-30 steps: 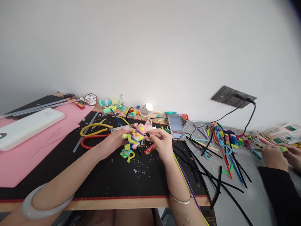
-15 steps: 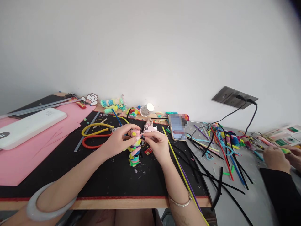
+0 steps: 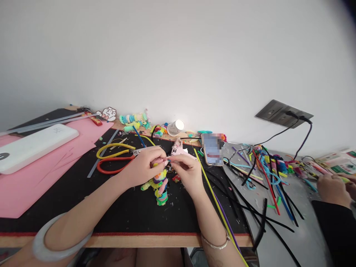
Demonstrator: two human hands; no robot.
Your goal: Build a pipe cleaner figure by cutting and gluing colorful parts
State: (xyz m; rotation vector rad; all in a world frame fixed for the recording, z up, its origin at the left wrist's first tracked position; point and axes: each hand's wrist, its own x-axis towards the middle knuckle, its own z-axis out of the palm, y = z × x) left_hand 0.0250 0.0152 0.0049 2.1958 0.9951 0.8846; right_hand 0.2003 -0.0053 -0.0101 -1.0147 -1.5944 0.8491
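Observation:
My left hand (image 3: 147,165) is closed around the top of a multicoloured pipe-cleaner figure (image 3: 162,193), whose lower body hangs below in bands of yellow, pink, blue and green. Close against it, my right hand (image 3: 188,172) pinches thumb and finger at the figure's top. What sits between those fingertips is too small to make out. Behind the hands lies a pink glue gun (image 3: 179,149). Scissors (image 3: 115,160) with one yellow and one orange handle rest to the left of my left hand, and a yellow pipe cleaner (image 3: 207,180) runs along my right forearm.
A white power bank (image 3: 39,146) lies on pink sheets (image 3: 41,185) at left. Along the wall stand a paper cup (image 3: 175,128), pipe-cleaner pieces (image 3: 132,119) and a phone (image 3: 213,150). Black pipe cleaners (image 3: 250,207) spread rightward, near another person's hand (image 3: 333,190).
The figure has tipped, its lower end shifting slightly right and toward me, with a yellow-green limb now showing. My left fingers have curled further over its top. The view has shifted a little.

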